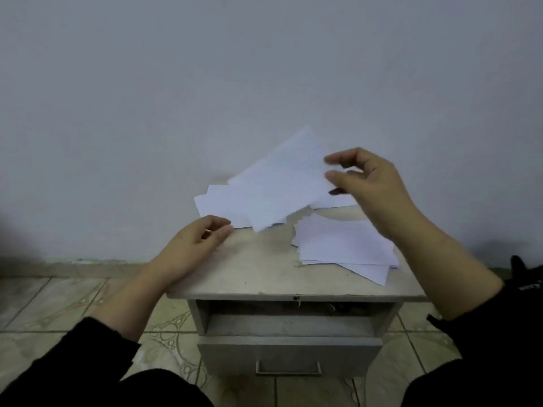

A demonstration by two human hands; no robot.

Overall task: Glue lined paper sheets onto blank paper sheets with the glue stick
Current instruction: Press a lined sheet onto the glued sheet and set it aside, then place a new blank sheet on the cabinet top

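While a sheet (pixel 279 183) is pinched by the right hand (pixel 364 183), edges should be aligned; the left hand (pixel 194 245), loosely curled, holds nothing

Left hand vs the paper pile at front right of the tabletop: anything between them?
Nothing: in the head view, only bare tabletop lies between the left hand and the front-right paper pile. No glue stick shows there.

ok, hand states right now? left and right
Left hand: fingers loosely curled, resting on the table, holding nothing visible.
Right hand: raised, fingertips at the edge of the lifted paper sheet; actual grip cannot be told.
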